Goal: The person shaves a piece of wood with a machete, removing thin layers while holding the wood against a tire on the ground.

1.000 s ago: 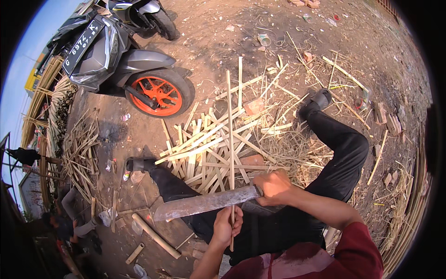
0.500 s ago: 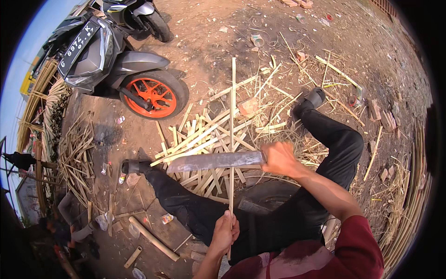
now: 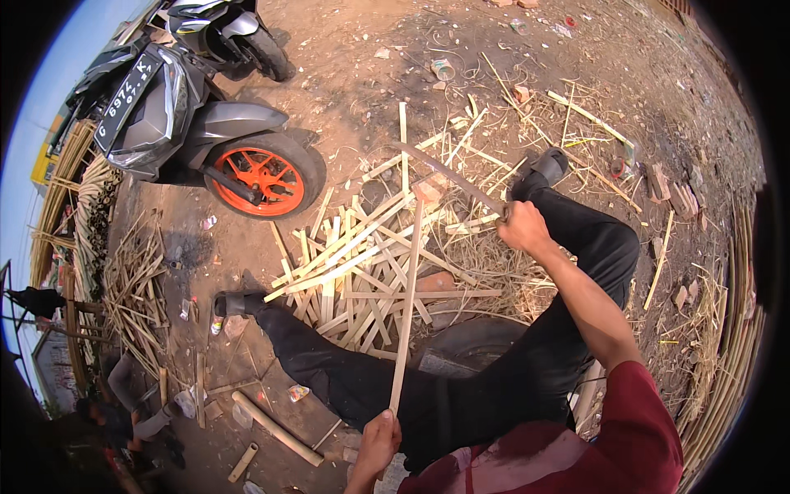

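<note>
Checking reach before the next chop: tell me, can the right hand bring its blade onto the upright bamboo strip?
Probably yes: the right hand holds the blade raised beside the bamboo strip, nothing between them.

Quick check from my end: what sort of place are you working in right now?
Most likely an open-air bamboo-splitting yard on bare dirt ground. A heap of split bamboo strips lies between the person's legs, long poles are stacked along the edge, and a parked scooter stands close by in sunlight.
</note>
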The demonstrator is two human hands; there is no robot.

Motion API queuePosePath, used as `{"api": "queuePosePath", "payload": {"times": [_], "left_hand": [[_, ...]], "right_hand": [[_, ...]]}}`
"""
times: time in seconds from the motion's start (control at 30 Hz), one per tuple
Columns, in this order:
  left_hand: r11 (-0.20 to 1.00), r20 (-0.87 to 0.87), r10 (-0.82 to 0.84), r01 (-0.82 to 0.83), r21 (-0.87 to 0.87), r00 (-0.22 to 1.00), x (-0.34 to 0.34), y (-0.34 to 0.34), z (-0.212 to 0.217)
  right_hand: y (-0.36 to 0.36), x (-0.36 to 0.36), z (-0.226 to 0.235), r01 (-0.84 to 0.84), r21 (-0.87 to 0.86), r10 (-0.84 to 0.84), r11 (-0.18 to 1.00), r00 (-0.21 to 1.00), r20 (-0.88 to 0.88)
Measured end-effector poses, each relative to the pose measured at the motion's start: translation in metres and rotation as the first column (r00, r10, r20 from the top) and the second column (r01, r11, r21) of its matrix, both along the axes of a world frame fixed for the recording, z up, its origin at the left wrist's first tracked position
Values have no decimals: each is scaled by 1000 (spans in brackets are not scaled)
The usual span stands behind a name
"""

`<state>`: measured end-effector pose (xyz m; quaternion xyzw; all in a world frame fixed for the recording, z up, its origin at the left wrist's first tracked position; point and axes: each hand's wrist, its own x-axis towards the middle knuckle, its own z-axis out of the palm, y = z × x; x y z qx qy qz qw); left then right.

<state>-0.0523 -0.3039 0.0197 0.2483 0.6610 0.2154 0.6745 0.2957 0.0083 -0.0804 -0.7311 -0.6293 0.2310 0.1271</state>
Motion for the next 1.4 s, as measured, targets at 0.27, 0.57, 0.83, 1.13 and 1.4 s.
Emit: {"api": "queuePosePath", "payload": {"times": [0.27,0.57,0.83,1.13,1.4], "left_hand": [[998,185,56,-60,14,981,18,25,-5],[985,261,138,-105,-135,955,-9,-3,-18],[985,281,169,-155,-71,945,5,14,-17],[929,488,354,-239,-283,798,-10,-31,-27],[951,573,285,-151,-271,768,-2,25,-29]], "right_hand": [[-81,-71,56,-573,128,587,809,795,-154],[8,2,-9,6,-47,-10,999,997,-75],[-93,-82,51,-673,22,671,739,739,57],[25,43,-28,6,-190,4,982,999,48],[-122,-98,57,-623,-48,606,781,775,-181]]}}
